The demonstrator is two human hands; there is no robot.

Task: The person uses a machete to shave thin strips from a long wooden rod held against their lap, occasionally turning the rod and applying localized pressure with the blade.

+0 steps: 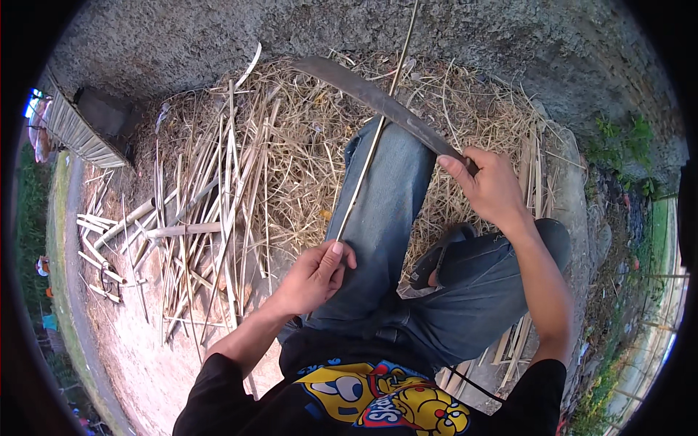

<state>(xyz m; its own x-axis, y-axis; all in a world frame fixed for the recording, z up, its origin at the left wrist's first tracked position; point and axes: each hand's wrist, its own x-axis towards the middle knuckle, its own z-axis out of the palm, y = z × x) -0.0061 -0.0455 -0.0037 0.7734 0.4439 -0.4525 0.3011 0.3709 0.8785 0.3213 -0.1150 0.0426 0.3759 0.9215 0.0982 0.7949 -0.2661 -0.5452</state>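
My left hand is closed around the lower end of a long, thin bamboo strip. The strip runs up across my jeans-clad thigh and on toward the wall. In my right hand is the handle of a machete, gripped with the thumb along its side. Its dark, curved blade points up and left, crossing the strip just beyond my knee. Whether blade and strip touch there, I cannot tell. The fingers of my left hand hide the strip's near end.
Split bamboo strips lie in a loose pile to my left, beside cut bamboo pieces. Shavings cover the ground around my legs. A rough grey wall rises ahead. More strips lie at the right.
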